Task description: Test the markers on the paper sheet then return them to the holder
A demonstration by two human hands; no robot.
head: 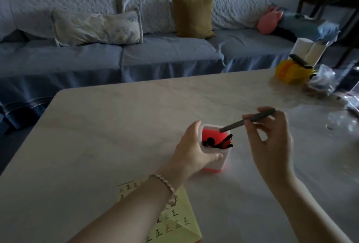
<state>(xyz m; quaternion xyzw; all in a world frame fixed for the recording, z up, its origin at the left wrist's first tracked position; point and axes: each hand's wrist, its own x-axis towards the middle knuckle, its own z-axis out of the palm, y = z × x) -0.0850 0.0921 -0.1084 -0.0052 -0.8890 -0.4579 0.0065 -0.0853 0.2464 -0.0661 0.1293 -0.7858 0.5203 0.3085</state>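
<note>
A white holder (217, 158) with a red inside stands mid-table with several dark and red markers (223, 142) in it. My left hand (191, 149) wraps around its left side. My right hand (270, 135) pinches a dark marker (247, 119) that slants down to the left, its lower end just above the holder's rim. The yellow paper sheet (174, 221), covered with small written marks in several colours, lies near the table's front edge, partly under my left forearm.
The pale table (116, 135) spreads wide to the left. At its far right stand a yellow object (289, 72), white tubes (308, 50), crumpled clear plastic (322, 81) and a glass (340, 124). A covered sofa with cushions (192, 16) runs behind.
</note>
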